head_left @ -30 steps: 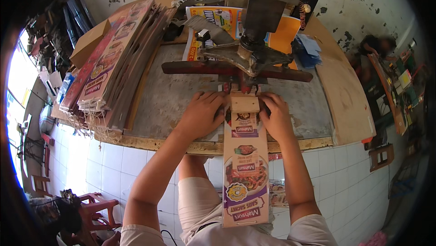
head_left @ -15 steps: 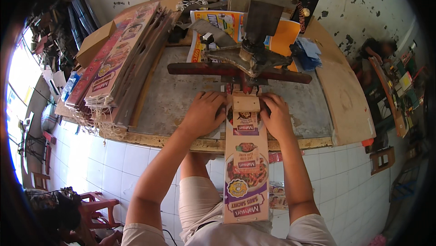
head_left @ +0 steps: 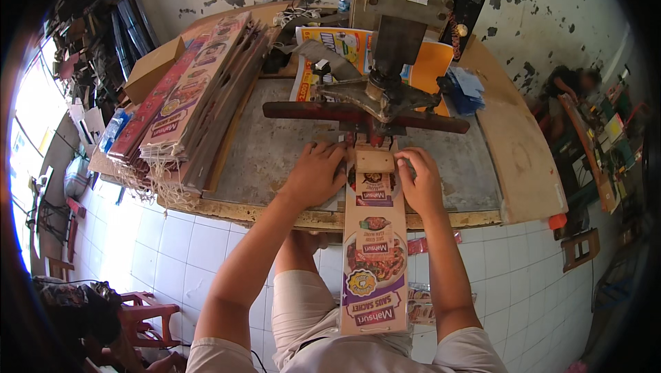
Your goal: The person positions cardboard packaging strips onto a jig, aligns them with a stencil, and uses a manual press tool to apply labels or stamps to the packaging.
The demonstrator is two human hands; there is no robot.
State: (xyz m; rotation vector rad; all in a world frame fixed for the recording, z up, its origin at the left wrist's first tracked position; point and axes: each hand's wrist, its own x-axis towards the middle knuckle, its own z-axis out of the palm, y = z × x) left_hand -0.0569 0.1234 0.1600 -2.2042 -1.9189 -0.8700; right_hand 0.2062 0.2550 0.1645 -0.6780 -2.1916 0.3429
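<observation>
Your 2 bare hands flank a long, flat strip of beige and purple printed cardboard (head_left: pixel 376 242), which runs from beneath the press, over the worn table edge, toward your lap. A small, pale wooden block with 2 dark dots (head_left: pixel 375 161) lies across the strip's far part. Your left hand (head_left: pixel 315 174) is palm down at the strip's left, fingers together and bent, tips near the block. Your right hand (head_left: pixel 421 180) is at the opposite side, fingers curled, thumb and forefinger by the block's right end; whether either hand pinches anything cannot be told. Above stands a dark metal press (head_left: pixel 397 46) with a long red crossbar (head_left: pixel 303 112). At left on the grey metal-topped table (head_left: pixel 461 183), similar printed cardboard strips (head_left: pixel 196 87) lie stacked.
</observation>
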